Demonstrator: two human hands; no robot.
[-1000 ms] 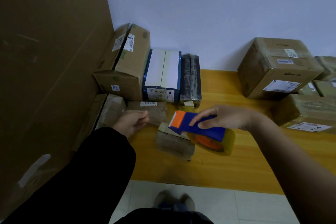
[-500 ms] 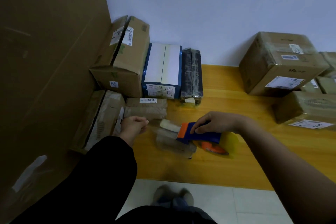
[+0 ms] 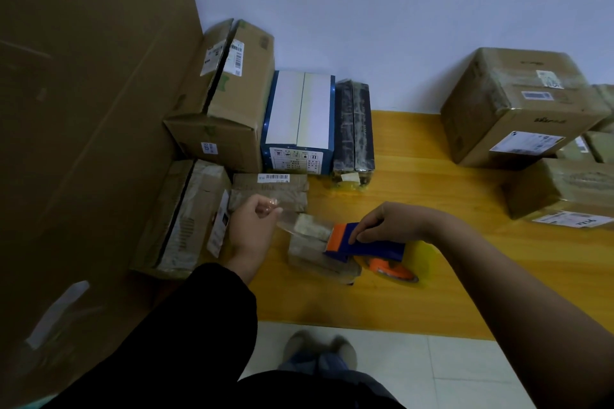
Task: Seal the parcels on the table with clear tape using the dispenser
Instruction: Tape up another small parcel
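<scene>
Floor level, nearest: pair of shoes (image 3: pixel 315 349) on pale floor tiles (image 3: pixel 465 372), seen past the table (image 3: pixel 332 302) edge.

Left arm: black sleeve (image 3: pixel 186 325), rising to the left hand (image 3: pixel 251 231). Fingers curled; thumb and forefinger pinch the free end of the clear tape (image 3: pixel 290 225), held just off the small parcel's left end.

Small parcel (image 3: pixel 315 251): brown, wrapped, lying on the yellow wooden table between the two hands. The tape runs from the left fingertips across its top to the dispenser.

Tape dispenser (image 3: pixel 362 246): blue body, orange head, resting against the small parcel's right end; clear roll with orange core (image 3: pixel 397 269) hangs on its near right side, close to the tabletop.

Right hand (image 3: pixel 395 222): bare forearm, fingers curled down over the blue body from above, fingertips close to the orange head.

Mid table, left: flat parcel with barcode label (image 3: pixel 269 191), just beyond the left hand; long parcel (image 3: pixel 186 219) beside it, against a large cardboard sheet (image 3: pixel 83 109).

Rear, against the wall (image 3: pixel 365 10): brown carton (image 3: pixel 229 100), blue-and-white box (image 3: pixel 299 123), dark box (image 3: pixel 354 129), side by side.

Right: large carton (image 3: pixel 518 106); lower labelled parcel (image 3: pixel 564 191) in front.
</scene>
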